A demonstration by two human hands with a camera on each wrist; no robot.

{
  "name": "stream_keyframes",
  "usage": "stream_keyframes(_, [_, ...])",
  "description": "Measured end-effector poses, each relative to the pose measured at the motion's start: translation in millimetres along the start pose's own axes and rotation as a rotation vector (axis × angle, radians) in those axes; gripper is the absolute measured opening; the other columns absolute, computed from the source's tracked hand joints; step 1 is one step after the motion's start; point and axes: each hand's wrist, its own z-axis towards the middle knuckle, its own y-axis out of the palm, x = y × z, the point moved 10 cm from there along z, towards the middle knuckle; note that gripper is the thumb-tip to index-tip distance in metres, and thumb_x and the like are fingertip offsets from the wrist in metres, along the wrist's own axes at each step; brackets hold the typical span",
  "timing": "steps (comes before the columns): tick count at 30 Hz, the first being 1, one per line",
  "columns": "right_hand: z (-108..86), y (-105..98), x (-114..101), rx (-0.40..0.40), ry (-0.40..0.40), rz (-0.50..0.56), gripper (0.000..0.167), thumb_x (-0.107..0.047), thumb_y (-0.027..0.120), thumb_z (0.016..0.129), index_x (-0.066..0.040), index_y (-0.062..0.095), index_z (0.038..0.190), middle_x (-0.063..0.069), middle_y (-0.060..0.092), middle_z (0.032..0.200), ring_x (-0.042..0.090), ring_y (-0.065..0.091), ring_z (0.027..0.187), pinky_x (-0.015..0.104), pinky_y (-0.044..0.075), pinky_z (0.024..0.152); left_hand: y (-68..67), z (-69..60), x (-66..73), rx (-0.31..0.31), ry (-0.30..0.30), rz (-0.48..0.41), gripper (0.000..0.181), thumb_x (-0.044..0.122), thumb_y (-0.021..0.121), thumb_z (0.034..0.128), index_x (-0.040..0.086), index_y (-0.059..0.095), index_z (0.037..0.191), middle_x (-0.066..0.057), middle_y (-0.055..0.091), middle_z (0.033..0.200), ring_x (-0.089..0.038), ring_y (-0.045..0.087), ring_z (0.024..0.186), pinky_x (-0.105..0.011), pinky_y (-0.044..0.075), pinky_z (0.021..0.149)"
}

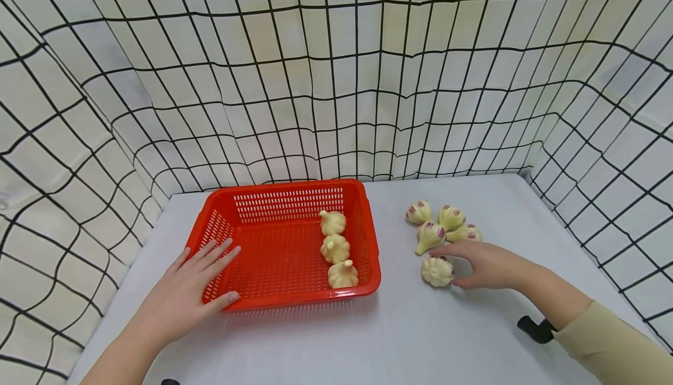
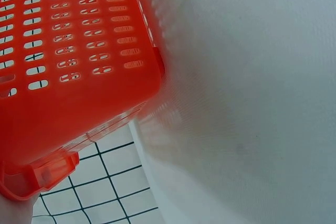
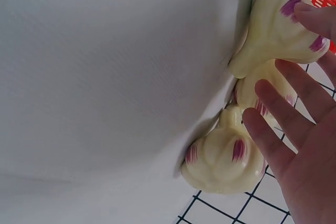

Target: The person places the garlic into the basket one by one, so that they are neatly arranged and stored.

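Observation:
My left hand (image 1: 181, 297) rests with spread, straight fingers over the left front corner of a red plastic basket (image 1: 294, 302). Inside it, three cream garlic bulbs (image 1: 335, 249) line the right side. To the right, my right hand (image 1: 494, 265) reaches around a garlic bulb (image 1: 437, 272), thumb and forefinger on either side of it. In the right wrist view, the thumb (image 3: 317, 20) overlaps a purple-streaked bulb (image 3: 278, 22), the other fingers extended. Whether they press on it, I cannot tell. Several more purple-streaked garlic bulbs (image 1: 431, 235) lie just beyond on the table.
A white-covered table (image 1: 410, 338) carries everything. Black netting (image 1: 347, 81) over white cloth closes off the back and both sides. Near my right forearm, a black object (image 1: 536, 329) shows; another dark piece (image 1: 170, 382) peeks in at the bottom edge.

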Motion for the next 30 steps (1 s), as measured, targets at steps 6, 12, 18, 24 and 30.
stream_keyframes(6, [3.4, 0, -1, 0.021, -0.013, -0.008, 0.059, -0.026, 0.08, 0.083, -0.024, 0.059, 0.138, -0.01, 0.06, 0.133, 0.022, 0.056, 0.124, 0.048, 0.048, 0.1, 0.0, -0.1, 0.4, -0.004, -0.001, -0.003, 0.08, 0.061, 0.063, 0.0877, 0.023, 0.039, 0.154, -0.007, 0.038, 0.157, -0.038, 0.033, 0.142, -0.044, -0.005, 0.122])
stream_keyframes(12, [7.4, 4, 2, -0.006, 0.031, 0.029, 0.058, -0.026, 0.081, 0.081, -0.023, 0.058, 0.135, -0.009, 0.061, 0.128, 0.017, 0.057, 0.116, 0.046, 0.05, 0.097, 0.7, 0.3, 0.0, -0.017, -0.008, -0.004, 0.08, 0.061, 0.063, 0.088, 0.023, 0.039, 0.154, -0.007, 0.037, 0.158, -0.037, 0.032, 0.143, -0.044, -0.005, 0.122])
stream_keyframes(18, [10.8, 8, -3, -0.014, 0.024, 0.047, 0.06, -0.027, 0.082, 0.08, -0.021, 0.056, 0.133, -0.015, 0.059, 0.117, 0.009, 0.055, 0.108, 0.039, 0.051, 0.093, 2.5, 0.3, -1.2, -0.03, -0.015, -0.011, 0.081, 0.062, 0.062, 0.0882, 0.023, 0.038, 0.154, -0.007, 0.035, 0.159, -0.038, 0.032, 0.143, -0.044, -0.005, 0.122])
stream_keyframes(24, [11.6, 4, -11, 0.008, 0.006, 0.019, 0.058, -0.028, 0.083, 0.078, -0.024, 0.058, 0.13, -0.015, 0.059, 0.119, 0.01, 0.055, 0.111, 0.039, 0.051, 0.095, 3.1, 0.5, -1.1, -0.043, -0.025, -0.018, 0.081, 0.063, 0.061, 0.0884, 0.023, 0.037, 0.155, -0.007, 0.034, 0.159, -0.039, 0.032, 0.143, -0.046, -0.004, 0.122])
stream_keyframes(30, [12.5, 2, -14, -0.023, 0.045, -0.031, 0.056, -0.031, 0.081, 0.079, -0.027, 0.061, 0.131, -0.005, 0.057, 0.133, 0.021, 0.053, 0.122, 0.047, 0.05, 0.098, 1.8, 0.3, -0.5, -0.041, -0.025, -0.014, 0.081, 0.062, 0.062, 0.0882, 0.023, 0.038, 0.154, -0.007, 0.035, 0.159, -0.037, 0.031, 0.144, -0.045, -0.005, 0.122])
